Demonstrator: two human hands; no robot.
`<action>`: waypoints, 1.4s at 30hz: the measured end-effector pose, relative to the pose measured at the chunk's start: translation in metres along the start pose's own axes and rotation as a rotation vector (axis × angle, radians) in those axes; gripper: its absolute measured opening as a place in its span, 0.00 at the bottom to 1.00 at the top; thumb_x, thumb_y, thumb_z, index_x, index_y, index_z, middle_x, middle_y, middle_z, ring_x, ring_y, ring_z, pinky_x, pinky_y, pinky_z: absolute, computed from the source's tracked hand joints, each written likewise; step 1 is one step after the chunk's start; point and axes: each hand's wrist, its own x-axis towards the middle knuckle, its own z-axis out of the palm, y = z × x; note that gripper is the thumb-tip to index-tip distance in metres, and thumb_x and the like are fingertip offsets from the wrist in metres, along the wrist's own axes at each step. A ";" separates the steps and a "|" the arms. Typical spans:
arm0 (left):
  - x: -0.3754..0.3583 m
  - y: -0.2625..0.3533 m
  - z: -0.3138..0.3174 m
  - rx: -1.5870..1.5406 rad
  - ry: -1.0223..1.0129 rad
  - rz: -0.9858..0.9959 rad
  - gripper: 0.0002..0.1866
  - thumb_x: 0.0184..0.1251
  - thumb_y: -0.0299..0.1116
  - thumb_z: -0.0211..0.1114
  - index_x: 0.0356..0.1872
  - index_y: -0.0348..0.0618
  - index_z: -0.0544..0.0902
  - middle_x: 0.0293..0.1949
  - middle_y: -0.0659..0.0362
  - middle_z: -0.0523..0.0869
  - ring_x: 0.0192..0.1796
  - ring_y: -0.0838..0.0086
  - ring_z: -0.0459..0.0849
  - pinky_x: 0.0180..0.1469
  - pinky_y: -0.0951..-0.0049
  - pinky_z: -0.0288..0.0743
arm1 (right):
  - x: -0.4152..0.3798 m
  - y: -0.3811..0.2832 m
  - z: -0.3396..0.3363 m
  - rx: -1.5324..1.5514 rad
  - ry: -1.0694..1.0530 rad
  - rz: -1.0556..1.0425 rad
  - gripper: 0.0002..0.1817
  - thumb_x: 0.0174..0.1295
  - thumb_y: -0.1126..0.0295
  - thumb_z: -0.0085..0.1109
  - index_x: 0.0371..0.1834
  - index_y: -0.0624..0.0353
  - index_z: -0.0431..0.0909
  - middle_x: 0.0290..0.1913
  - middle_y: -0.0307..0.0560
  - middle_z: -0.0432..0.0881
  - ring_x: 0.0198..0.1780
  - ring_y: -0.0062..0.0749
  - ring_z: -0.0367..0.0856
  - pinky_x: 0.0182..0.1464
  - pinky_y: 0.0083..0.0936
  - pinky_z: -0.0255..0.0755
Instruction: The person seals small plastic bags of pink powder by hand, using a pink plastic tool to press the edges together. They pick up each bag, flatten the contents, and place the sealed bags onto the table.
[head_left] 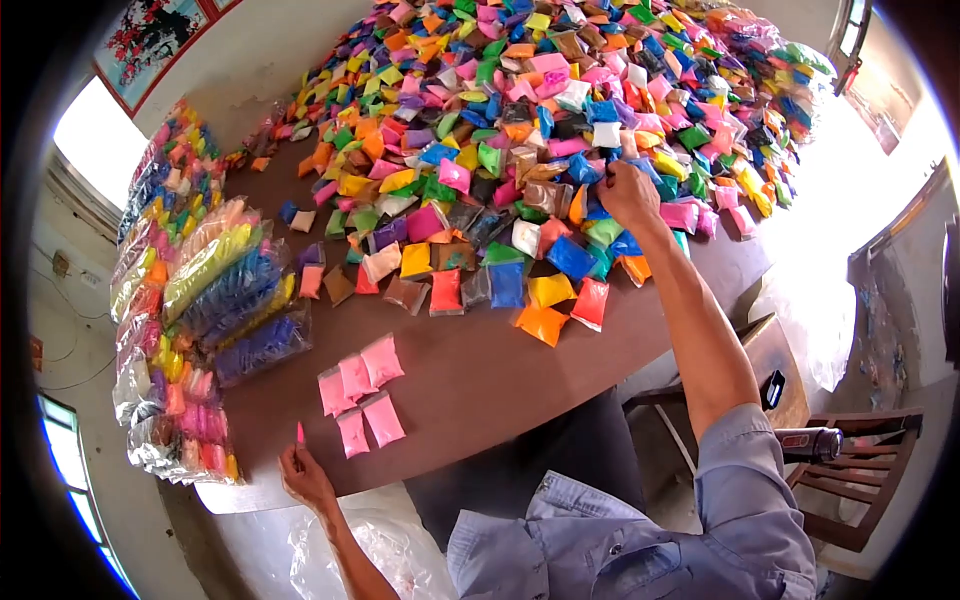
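Note:
My left hand [307, 477] is at the table's near left edge, its fingers closed on a small pink packet [300, 433] that stands up edge-on. To its right, several light pink packets [383, 418] lie together on the brown table [480, 385]. My right hand [629, 193] reaches into the large pile of coloured packets [455, 175], near blue and orange ones. Its fingers are closed, and what they hold, if anything, is hidden.
Clear bags of sorted coloured packets [215, 270] are stacked along the table's left side. Right of the table stand a wooden chair [858, 480] and a small wooden stand [775, 370] with a dark phone-like object [773, 389]. A clear plastic bag [375, 555] lies below the near edge.

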 end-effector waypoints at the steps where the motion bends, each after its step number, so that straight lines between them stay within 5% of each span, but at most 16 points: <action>1: 0.000 -0.003 0.001 -0.025 0.008 0.010 0.08 0.80 0.32 0.66 0.43 0.37 0.86 0.34 0.55 0.87 0.34 0.68 0.85 0.38 0.67 0.79 | 0.003 0.003 0.003 0.067 -0.039 0.040 0.12 0.63 0.61 0.66 0.45 0.55 0.87 0.46 0.58 0.91 0.52 0.59 0.90 0.52 0.52 0.82; 4: 0.000 -0.004 -0.001 -0.043 -0.005 0.022 0.08 0.79 0.32 0.66 0.42 0.37 0.85 0.34 0.54 0.87 0.34 0.68 0.85 0.38 0.67 0.79 | 0.004 0.001 -0.007 0.060 -0.072 0.063 0.14 0.61 0.59 0.68 0.46 0.54 0.88 0.46 0.58 0.92 0.52 0.60 0.89 0.53 0.52 0.81; 10: -0.001 0.000 -0.003 -0.008 0.004 -0.016 0.07 0.79 0.32 0.67 0.42 0.38 0.87 0.33 0.54 0.87 0.34 0.67 0.85 0.37 0.67 0.79 | -0.012 0.001 -0.043 0.146 0.207 0.007 0.16 0.60 0.60 0.69 0.44 0.60 0.86 0.41 0.59 0.90 0.46 0.57 0.90 0.48 0.47 0.80; 12: -0.001 0.000 -0.003 -0.010 0.009 -0.016 0.07 0.79 0.32 0.67 0.43 0.38 0.87 0.33 0.54 0.87 0.34 0.67 0.85 0.38 0.67 0.79 | -0.025 0.006 -0.045 0.459 0.140 -0.041 0.14 0.62 0.63 0.70 0.41 0.64 0.84 0.38 0.55 0.91 0.38 0.45 0.90 0.41 0.39 0.80; 13: -0.002 0.001 -0.003 -0.008 0.012 -0.011 0.07 0.79 0.32 0.67 0.43 0.38 0.87 0.34 0.55 0.88 0.34 0.67 0.85 0.38 0.67 0.79 | -0.046 -0.012 -0.059 0.655 0.021 -0.004 0.12 0.66 0.65 0.72 0.40 0.65 0.84 0.37 0.48 0.92 0.32 0.28 0.86 0.34 0.29 0.77; 18: -0.002 -0.002 0.000 -0.007 0.036 0.030 0.07 0.78 0.32 0.68 0.43 0.38 0.88 0.35 0.54 0.89 0.34 0.66 0.86 0.38 0.66 0.79 | -0.137 -0.063 -0.072 0.976 -0.192 0.104 0.12 0.71 0.65 0.74 0.49 0.61 0.86 0.35 0.40 0.90 0.26 0.13 0.76 0.29 0.16 0.69; 22: -0.003 -0.005 0.004 -0.038 0.083 0.070 0.06 0.77 0.32 0.70 0.43 0.40 0.88 0.36 0.53 0.88 0.35 0.65 0.86 0.38 0.65 0.79 | -0.215 -0.090 -0.051 1.084 -0.404 0.113 0.11 0.71 0.70 0.73 0.51 0.64 0.86 0.37 0.38 0.89 0.35 0.18 0.86 0.36 0.17 0.77; 26: -0.003 0.006 -0.002 0.053 0.066 0.149 0.04 0.74 0.31 0.72 0.42 0.43 0.89 0.34 0.56 0.87 0.35 0.62 0.87 0.40 0.63 0.80 | -0.271 -0.109 -0.022 1.129 -0.538 0.182 0.12 0.71 0.72 0.73 0.53 0.64 0.87 0.36 0.37 0.89 0.35 0.17 0.86 0.37 0.19 0.78; 32: -0.003 0.030 -0.009 0.101 0.019 0.082 0.05 0.71 0.31 0.74 0.42 0.44 0.88 0.38 0.57 0.88 0.40 0.62 0.89 0.43 0.62 0.82 | -0.308 -0.122 0.003 0.784 -0.337 -0.238 0.12 0.71 0.76 0.71 0.56 0.63 0.86 0.37 0.40 0.88 0.31 0.19 0.85 0.35 0.18 0.78; 34: 0.000 0.028 -0.011 0.106 0.023 0.073 0.06 0.70 0.31 0.75 0.42 0.43 0.88 0.41 0.56 0.89 0.40 0.61 0.89 0.43 0.61 0.82 | -0.311 -0.122 0.007 0.765 -0.309 -0.235 0.12 0.70 0.78 0.71 0.55 0.63 0.87 0.38 0.42 0.89 0.32 0.21 0.86 0.36 0.19 0.79; 36: 0.006 0.027 -0.012 0.153 0.230 0.378 0.07 0.70 0.31 0.75 0.42 0.42 0.88 0.42 0.56 0.89 0.38 0.60 0.88 0.44 0.61 0.83 | -0.313 -0.122 0.010 0.745 -0.275 -0.230 0.12 0.68 0.80 0.72 0.53 0.63 0.87 0.39 0.44 0.90 0.33 0.23 0.88 0.37 0.20 0.80; 37: 0.004 0.031 -0.015 0.156 0.228 0.380 0.07 0.70 0.31 0.75 0.42 0.42 0.88 0.42 0.56 0.89 0.38 0.60 0.88 0.44 0.61 0.83 | -0.314 -0.121 0.012 0.727 -0.221 -0.276 0.12 0.66 0.82 0.72 0.52 0.63 0.87 0.41 0.46 0.90 0.35 0.26 0.89 0.39 0.21 0.82; 39: -0.008 0.052 -0.020 0.024 0.179 0.309 0.07 0.72 0.31 0.74 0.43 0.40 0.88 0.41 0.54 0.89 0.37 0.60 0.88 0.44 0.61 0.83 | -0.314 -0.120 0.015 0.705 -0.166 -0.316 0.13 0.64 0.85 0.72 0.50 0.63 0.87 0.43 0.48 0.91 0.38 0.30 0.91 0.40 0.22 0.83; 42: -0.050 0.117 -0.025 -0.334 -0.193 0.125 0.11 0.74 0.33 0.76 0.49 0.39 0.90 0.37 0.54 0.90 0.37 0.69 0.89 0.43 0.67 0.84 | -0.315 -0.119 0.018 0.653 -0.040 -0.463 0.17 0.58 0.90 0.69 0.48 0.64 0.86 0.48 0.51 0.92 0.45 0.38 0.93 0.45 0.25 0.84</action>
